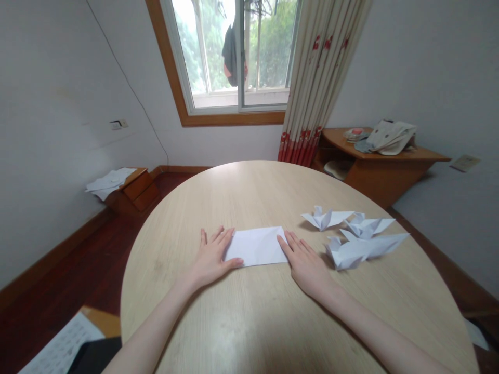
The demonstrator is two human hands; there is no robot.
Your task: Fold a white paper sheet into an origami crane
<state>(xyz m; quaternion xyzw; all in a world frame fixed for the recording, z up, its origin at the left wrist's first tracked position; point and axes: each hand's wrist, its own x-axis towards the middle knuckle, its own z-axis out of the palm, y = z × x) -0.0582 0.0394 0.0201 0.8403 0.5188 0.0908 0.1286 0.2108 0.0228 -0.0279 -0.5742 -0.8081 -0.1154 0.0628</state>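
A folded white sheet of paper [257, 245] lies flat on the round wooden table [249, 192] in front of me. My left hand [212, 257] rests flat on the table at the sheet's left edge, fingers stretched out and touching the paper. My right hand [306, 262] lies flat at the sheet's right edge, fingers spread and extended, fingertips on the paper's corner. Neither hand holds anything.
Three folded white paper birds [358, 236] sit on the table to the right of my right hand. A wooden corner desk [382, 161] with a bag stands at the back right, a low wooden cabinet [134, 189] at the left wall, a curtain [319, 78] beside the window.
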